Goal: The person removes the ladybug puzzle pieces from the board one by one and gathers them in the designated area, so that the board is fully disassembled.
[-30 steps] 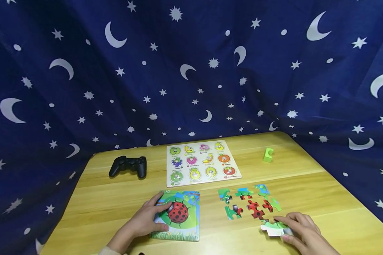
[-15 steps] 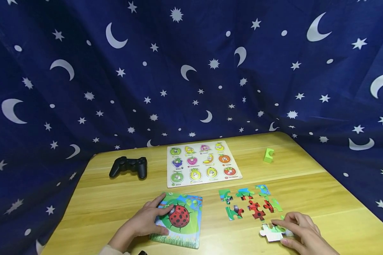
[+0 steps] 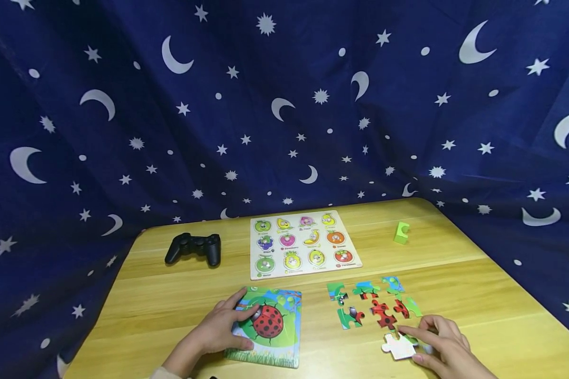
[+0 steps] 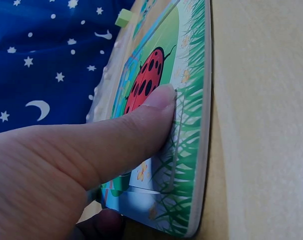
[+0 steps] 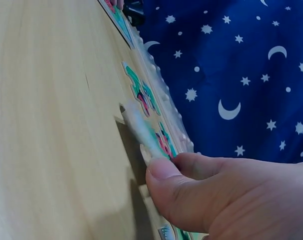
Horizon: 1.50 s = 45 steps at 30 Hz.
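Note:
In the head view my left hand (image 3: 220,329) rests on the left side of a ladybug picture board (image 3: 286,329), fingers spread. The left wrist view shows its thumb (image 4: 146,117) lying on the board's face near the grassy edge. My right hand (image 3: 445,345) pinches a jigsaw piece (image 3: 399,347) between thumb and fingers. That piece looks mostly white with some green, and is tilted above the table in the right wrist view, blurred there. Beyond it lie several loose ladybug puzzle pieces (image 3: 384,318), arranged in rough rows with gaps. Part of the held piece hides behind my fingers.
A fruit peg puzzle board (image 3: 303,245) lies behind the ladybug board. The black game controller (image 3: 194,247) sits at the back left, a small green block (image 3: 400,235) at the back right. A starry blue curtain (image 3: 284,105) hangs behind the wooden table (image 3: 180,295).
The ladybug board has turned slightly and slid a little right under my left hand. My right hand has tilted the held jigsaw piece and shifted it slightly. The head view has moved a little.

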### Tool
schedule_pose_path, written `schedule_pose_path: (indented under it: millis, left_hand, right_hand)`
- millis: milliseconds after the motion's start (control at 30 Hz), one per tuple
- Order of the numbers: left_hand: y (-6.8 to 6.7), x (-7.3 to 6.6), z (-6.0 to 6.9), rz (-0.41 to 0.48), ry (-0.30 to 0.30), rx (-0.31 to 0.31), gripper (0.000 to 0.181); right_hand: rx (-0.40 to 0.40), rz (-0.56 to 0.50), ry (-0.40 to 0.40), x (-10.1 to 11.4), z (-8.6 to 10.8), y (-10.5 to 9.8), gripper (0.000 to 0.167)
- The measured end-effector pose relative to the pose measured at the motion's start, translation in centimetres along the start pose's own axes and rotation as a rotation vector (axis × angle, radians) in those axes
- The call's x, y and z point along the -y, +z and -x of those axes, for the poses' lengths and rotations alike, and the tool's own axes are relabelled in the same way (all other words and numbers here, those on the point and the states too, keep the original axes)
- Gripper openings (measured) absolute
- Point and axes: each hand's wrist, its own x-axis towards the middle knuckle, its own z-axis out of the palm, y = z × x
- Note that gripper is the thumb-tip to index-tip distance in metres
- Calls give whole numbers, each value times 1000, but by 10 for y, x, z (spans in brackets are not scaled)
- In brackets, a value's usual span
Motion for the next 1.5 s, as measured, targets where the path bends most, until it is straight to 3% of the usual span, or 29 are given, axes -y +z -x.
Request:
schedule_pose_path:
  millis: [333,633,900,1100,1500]
  left_hand:
    - [0,1,-1,-10,-4,-4,84]
    - [2,4,-2,-3,8,-1,85]
    - [2,3,-2,-14,3,-8,84]
    - [2,3,-2,-21,-3,-7,84]
    - [2,3,-1,-29,-14,-9,83]
  right_hand:
    - [-67,-28,-62,2,-3,-2,63]
    - [-11,-36,-15,3,-3,-1,41]
    - [-11,-15,10,4,-6,-1,39]
    - [-55,4,-37,4,-7,3,40]
    - [-38,16,5,3,-7,4,36]
